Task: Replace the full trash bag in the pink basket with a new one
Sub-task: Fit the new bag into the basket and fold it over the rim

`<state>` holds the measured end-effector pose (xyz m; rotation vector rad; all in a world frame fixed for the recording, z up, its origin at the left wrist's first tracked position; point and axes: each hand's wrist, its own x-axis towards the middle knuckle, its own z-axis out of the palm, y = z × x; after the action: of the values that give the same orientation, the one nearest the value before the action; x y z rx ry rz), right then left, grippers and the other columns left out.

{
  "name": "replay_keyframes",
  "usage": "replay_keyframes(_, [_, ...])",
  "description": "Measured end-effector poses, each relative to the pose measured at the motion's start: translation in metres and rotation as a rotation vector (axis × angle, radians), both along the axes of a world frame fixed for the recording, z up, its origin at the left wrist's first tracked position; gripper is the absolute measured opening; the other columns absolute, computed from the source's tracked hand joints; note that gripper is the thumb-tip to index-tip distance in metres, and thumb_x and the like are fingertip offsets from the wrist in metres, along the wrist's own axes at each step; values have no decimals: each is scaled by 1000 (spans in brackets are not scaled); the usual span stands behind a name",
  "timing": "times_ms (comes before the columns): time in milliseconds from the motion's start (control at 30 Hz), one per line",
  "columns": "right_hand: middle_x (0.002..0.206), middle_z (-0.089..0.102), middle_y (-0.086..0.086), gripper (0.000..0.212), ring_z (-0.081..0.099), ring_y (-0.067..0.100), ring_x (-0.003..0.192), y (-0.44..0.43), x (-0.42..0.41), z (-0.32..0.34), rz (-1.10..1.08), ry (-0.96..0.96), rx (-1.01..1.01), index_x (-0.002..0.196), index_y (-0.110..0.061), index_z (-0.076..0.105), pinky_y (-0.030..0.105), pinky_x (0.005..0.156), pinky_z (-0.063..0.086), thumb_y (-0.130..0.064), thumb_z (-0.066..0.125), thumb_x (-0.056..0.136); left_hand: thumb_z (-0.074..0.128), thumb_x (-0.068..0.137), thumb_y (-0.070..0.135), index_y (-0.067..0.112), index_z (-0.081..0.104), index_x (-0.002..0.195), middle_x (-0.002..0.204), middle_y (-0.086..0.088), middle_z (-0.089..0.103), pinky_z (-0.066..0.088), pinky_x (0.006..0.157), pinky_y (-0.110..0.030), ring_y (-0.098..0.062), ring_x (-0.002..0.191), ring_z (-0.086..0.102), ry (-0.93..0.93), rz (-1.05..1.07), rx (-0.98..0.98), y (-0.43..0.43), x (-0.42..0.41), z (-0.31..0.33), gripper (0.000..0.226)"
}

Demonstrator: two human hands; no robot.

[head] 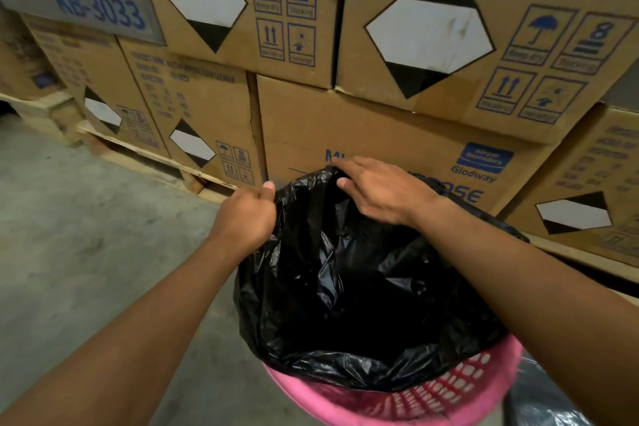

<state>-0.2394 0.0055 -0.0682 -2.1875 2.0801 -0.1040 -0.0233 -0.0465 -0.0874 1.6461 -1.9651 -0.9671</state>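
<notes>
A black trash bag (345, 287) stands open inside the pink basket (449, 387) at the bottom middle, its mouth spread wide and its inside dark. My left hand (247, 214) grips the bag's rim on the left side, thumb up against the plastic. My right hand (377, 188) holds the far edge of the rim, fingers over the top and thumb inside. Only the near rim and slotted wall of the basket show below the bag.
Stacked cardboard boxes (415, 45) on wooden pallets (155, 159) form a wall right behind the basket. Bare concrete floor (86, 235) lies to the left. A shiny dark plastic bag (543, 401) sits at the bottom right beside the basket.
</notes>
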Motion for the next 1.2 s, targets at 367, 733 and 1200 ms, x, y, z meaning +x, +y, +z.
replay_keyframes(367, [156, 42, 10, 55, 36, 28, 145, 83, -30, 11, -242, 23, -119, 153, -13, 41, 33, 117, 29, -35, 50, 103, 32, 105, 48, 14, 36, 154, 153, -10, 46, 34, 111, -38, -25, 142, 40, -116, -172, -269, 28, 18, 7, 60])
replay_keyframes(733, [168, -18, 12, 103, -14, 31, 156, 173, -33, -7, -492, -103, 191, 163, -17, 0, 51, 126, 5, -68, 52, 91, 34, 81, 80, 28, -1, 160, 165, 3, -25, 13, 124, -51, -19, 153, -18, -225, -276, -118, 156, 58, -12, 101])
replay_keyframes(1200, [117, 72, 0, 33, 64, 16, 121, 253, -6, -1, 182, -136, -50, 116, -18, 69, 46, 120, 32, -42, 53, 102, 60, 96, 46, 23, 77, 112, 108, 11, 71, 45, 105, -46, -17, 122, 59, 18, -821, -549, 172, 74, -13, 32])
